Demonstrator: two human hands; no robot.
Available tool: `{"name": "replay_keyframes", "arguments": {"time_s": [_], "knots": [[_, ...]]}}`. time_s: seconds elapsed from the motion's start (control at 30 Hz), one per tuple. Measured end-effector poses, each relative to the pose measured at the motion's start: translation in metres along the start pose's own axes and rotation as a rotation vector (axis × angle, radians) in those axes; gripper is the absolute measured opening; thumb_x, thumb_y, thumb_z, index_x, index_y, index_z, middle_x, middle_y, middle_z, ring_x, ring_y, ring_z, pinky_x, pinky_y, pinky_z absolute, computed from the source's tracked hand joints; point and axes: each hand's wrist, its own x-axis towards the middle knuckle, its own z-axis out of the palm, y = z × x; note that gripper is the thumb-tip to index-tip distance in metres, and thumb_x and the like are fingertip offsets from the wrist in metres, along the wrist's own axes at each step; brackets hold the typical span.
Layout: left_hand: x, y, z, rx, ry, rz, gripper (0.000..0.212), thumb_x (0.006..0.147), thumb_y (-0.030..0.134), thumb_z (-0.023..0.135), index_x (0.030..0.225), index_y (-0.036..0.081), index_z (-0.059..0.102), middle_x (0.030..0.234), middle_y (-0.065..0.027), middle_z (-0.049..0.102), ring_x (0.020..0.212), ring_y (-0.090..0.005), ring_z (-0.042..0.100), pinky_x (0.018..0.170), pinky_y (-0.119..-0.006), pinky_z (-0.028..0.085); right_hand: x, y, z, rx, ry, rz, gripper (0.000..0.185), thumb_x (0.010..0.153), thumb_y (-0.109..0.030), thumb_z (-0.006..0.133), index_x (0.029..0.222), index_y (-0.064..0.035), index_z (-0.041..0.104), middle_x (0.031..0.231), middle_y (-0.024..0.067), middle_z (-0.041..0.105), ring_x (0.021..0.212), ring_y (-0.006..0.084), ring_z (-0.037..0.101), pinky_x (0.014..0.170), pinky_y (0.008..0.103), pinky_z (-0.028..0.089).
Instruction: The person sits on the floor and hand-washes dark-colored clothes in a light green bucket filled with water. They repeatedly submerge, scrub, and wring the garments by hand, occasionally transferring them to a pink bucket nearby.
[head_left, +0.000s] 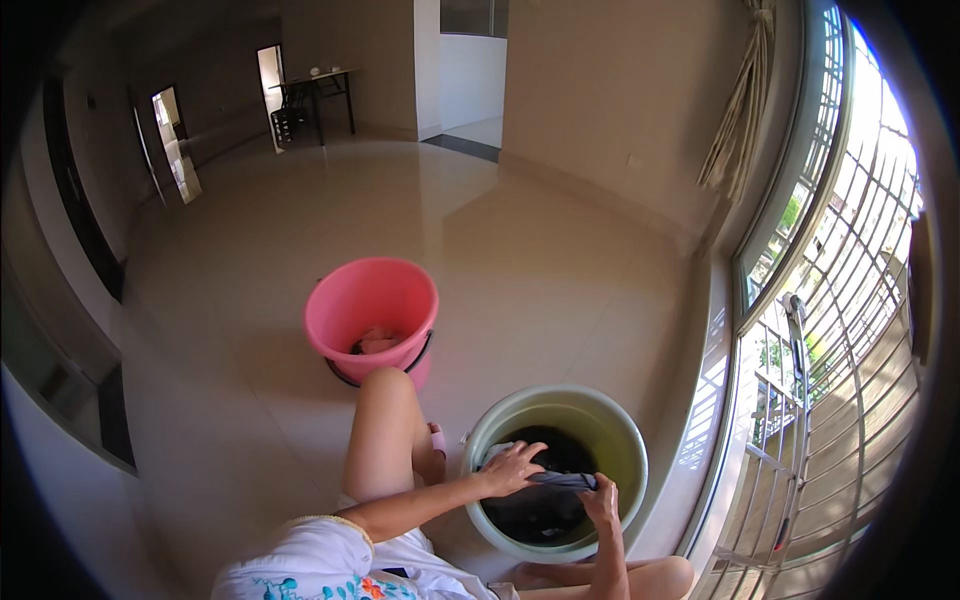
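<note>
A pale green plastic bucket (634, 450) stands on the floor between my legs, with dark water and dark cloth low inside it. Over its mouth, my left hand (514, 471) and my right hand (602, 501) hold a wet grey cloth (566, 481) stretched between them. The right fist grips one end of it. On the left, the thumb and some fingers are spread while the palm side presses on the other end. A lighter bit of fabric (496, 452) shows beside my left hand, partly covered by it.
A pink plastic bucket (371, 300) with a dark handle stands beyond my raised knee, some cloth (377, 341) at its bottom. To the right runs a window with a metal grille (847, 300) above a sill. A folding table (322, 79) stands far back on the glossy tiled floor (300, 210).
</note>
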Motion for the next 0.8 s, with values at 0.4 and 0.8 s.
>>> {"name": "replay_keyframes", "arguments": {"time_s": [0.4, 0.8], "knots": [[0.015, 0.031, -0.006, -1.56, 0.338, -0.889, 0.033, 0.076, 0.007, 0.055, 0.109, 0.009, 0.052, 0.098, -0.0058, 0.056, 0.088, -0.0156, 0.055, 0.078, -0.027, 0.045, 0.015, 0.055, 0.022, 0.657, 0.009, 0.018, 0.026, 0.065, -0.005, 0.057, 0.091, -0.004, 0.058, 0.083, 0.0036, 0.056, 0.077, 0.0155, 0.054, 0.072, 0.0248, 0.044], [0.037, -0.051, 0.109, -2.407, -0.365, -0.391, 0.029, 0.083, 0.041, 0.052, 0.078, 0.013, 0.057, 0.078, -0.0043, 0.061, 0.075, -0.0172, 0.058, 0.073, -0.033, 0.047, -0.028, -0.098, 0.04, 0.015, 0.036, -0.304, 0.043, 0.062, -0.03, 0.067, 0.097, -0.009, 0.054, 0.099, 0.0165, 0.052, 0.092, 0.0334, 0.054, 0.077, 0.0413, 0.045]]}}
